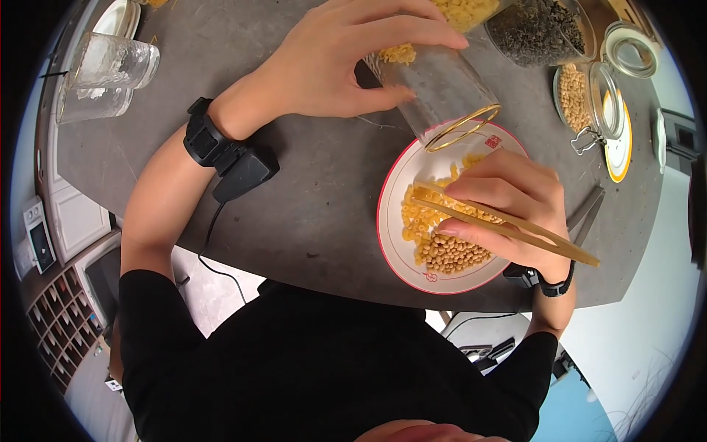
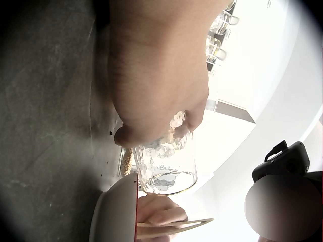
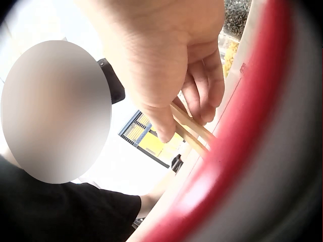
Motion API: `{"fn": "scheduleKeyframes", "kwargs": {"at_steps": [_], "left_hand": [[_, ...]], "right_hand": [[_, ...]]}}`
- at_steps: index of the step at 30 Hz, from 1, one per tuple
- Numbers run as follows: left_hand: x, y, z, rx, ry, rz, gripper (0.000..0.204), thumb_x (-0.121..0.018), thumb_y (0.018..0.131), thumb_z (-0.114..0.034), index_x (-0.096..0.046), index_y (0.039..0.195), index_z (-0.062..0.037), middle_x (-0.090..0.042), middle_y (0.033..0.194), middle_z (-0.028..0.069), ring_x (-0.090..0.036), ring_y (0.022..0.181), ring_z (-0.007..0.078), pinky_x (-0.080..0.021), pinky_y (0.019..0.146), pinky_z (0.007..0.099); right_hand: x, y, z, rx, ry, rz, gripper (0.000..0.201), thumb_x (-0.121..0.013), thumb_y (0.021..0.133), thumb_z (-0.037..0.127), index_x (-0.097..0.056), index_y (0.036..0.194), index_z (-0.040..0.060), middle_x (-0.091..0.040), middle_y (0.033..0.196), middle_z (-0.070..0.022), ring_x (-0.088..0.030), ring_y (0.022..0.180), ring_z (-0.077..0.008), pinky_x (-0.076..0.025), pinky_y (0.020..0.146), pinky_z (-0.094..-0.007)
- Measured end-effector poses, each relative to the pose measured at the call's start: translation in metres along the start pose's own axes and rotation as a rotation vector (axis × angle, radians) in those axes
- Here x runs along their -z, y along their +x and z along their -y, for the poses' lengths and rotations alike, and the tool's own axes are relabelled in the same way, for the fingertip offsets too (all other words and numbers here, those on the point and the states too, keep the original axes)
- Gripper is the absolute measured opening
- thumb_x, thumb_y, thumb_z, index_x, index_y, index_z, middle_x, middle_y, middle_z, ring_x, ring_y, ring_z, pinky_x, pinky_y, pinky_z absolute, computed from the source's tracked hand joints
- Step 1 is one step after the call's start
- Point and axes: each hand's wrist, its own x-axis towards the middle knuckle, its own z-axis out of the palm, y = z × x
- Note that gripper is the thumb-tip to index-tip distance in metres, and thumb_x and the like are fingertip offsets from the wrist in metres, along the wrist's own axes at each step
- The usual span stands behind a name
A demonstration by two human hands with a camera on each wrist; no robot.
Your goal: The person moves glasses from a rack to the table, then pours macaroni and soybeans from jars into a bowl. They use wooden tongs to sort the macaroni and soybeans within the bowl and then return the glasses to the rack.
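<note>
Glass (image 1: 451, 87), tilted; bowl (image 1: 389, 197), filled

Head view: left hand (image 1: 346, 62), fingers curved round glass, its mouth apparently angled towards bowl on desk (image 1: 317, 199). Glass contains pasta (image 1: 398, 54); bowl, pasta and beans (image 1: 449, 254). Right hand (image 1: 515, 191) pinches wooden tongs (image 1: 582, 255).

Left wrist view: glass near bowl.

Right wrist view: tong tips hidden.
</note>
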Motion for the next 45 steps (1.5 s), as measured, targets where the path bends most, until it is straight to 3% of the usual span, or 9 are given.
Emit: {"fn": "scheduleKeyframes", "kwargs": {"at_steps": [8,10,26,32,34,35,39,41,45], "left_hand": [[0.002,0.003,-0.002,-0.006,0.09,0.06,0.062,-0.084,0.077,-0.016,-0.065,0.136,-0.0139,-0.061,0.128,0.011,-0.057,0.116,0.0323,-0.048,0.1,0.0445],[-0.002,0.0,0.004,-0.012,-0.008,-0.003,0.062,-0.084,0.078,-0.015,-0.065,0.137,-0.0139,-0.061,0.128,0.0109,-0.057,0.116,0.0325,-0.048,0.1,0.0444],[0.001,0.001,0.0,0.024,0.005,0.014,0.061,-0.082,0.078,-0.017,-0.065,0.137,-0.0143,-0.061,0.129,0.0111,-0.056,0.118,0.0334,-0.048,0.101,0.045],[0.0,-0.002,0.005,0.0,0.025,0.032,0.062,-0.082,0.077,-0.016,-0.065,0.136,-0.014,-0.06,0.129,0.0113,-0.056,0.118,0.0338,-0.047,0.101,0.0452],[0.003,0.002,0.001,0.016,0.035,0.062,0.062,-0.082,0.077,-0.016,-0.065,0.136,-0.0139,-0.06,0.129,0.0112,-0.056,0.118,0.0339,-0.047,0.101,0.0452],[0.002,0.001,0.002,0.014,0.036,0.062,0.062,-0.082,0.077,-0.016,-0.065,0.136,-0.0139,-0.06,0.129,0.0112,-0.056,0.118,0.0339,-0.047,0.101,0.0452],[0.0,-0.002,0.005,0.005,0.02,0.029,0.061,-0.082,0.077,-0.016,-0.065,0.136,-0.0137,-0.061,0.129,0.0109,-0.057,0.118,0.0336,-0.047,0.102,0.045],[0.0,-0.002,0.006,-0.001,0.04,0.034,0.061,-0.082,0.077,-0.016,-0.065,0.136,-0.0137,-0.061,0.129,0.0109,-0.057,0.118,0.0335,-0.047,0.102,0.045],[0.0,-0.002,0.004,0.012,0.024,0.03,0.06,-0.082,0.078,-0.016,-0.065,0.136,-0.0137,-0.061,0.129,0.011,-0.057,0.118,0.033,-0.048,0.102,0.0448]], "right_hand": [[-0.001,-0.004,-0.005,-0.042,-0.025,-0.033,0.038,-0.093,0.069,0.029,-0.075,0.094,0.0066,-0.07,0.084,-0.0067,-0.07,0.071,-0.0237,-0.053,0.059,-0.0332],[-0.002,-0.004,-0.001,-0.018,-0.051,-0.014,0.039,-0.093,0.068,0.029,-0.075,0.095,0.0066,-0.07,0.083,-0.0069,-0.069,0.071,-0.0246,-0.053,0.059,-0.034],[-0.005,-0.004,0.002,0.114,-0.152,-0.028,0.032,-0.088,0.072,0.022,-0.072,0.094,0.0051,-0.063,0.078,-0.0047,-0.064,0.065,-0.0221,-0.051,0.054,-0.0332],[0.012,-0.003,0.005,0.119,0.036,-0.164,0.04,-0.089,0.075,0.031,-0.073,0.097,0.0021,-0.07,0.082,-0.012,-0.068,0.069,-0.0245,-0.05,0.056,-0.0338],[0.015,-0.001,0.007,0.133,0.032,-0.371,0.039,-0.091,0.069,0.019,-0.073,0.099,0.0012,-0.071,0.088,-0.0122,-0.07,0.072,-0.0262,-0.054,0.056,-0.0325],[0.015,-0.001,0.008,0.112,0.018,-0.371,0.044,-0.092,0.067,0.02,-0.073,0.101,0.0009,-0.071,0.09,-0.013,-0.07,0.072,-0.03,-0.056,0.057,-0.0341],[0.019,0.0,0.007,0.144,-0.078,-0.258,0.042,-0.092,0.067,0.023,-0.073,0.1,0.003,-0.07,0.089,-0.0108,-0.069,0.071,-0.0277,-0.055,0.057,-0.0343],[0.015,-0.003,0.003,0.034,-0.109,-0.062,0.04,-0.09,0.073,0.031,-0.074,0.097,0.0031,-0.07,0.086,-0.0103,-0.067,0.071,-0.0243,-0.05,0.059,-0.0335],[0.002,-0.003,-0.004,0.024,-0.068,-0.075,0.036,-0.091,0.068,0.024,-0.075,0.093,0.0041,-0.07,0.085,-0.0073,-0.067,0.069,-0.0234,-0.051,0.058,-0.0334]]}}
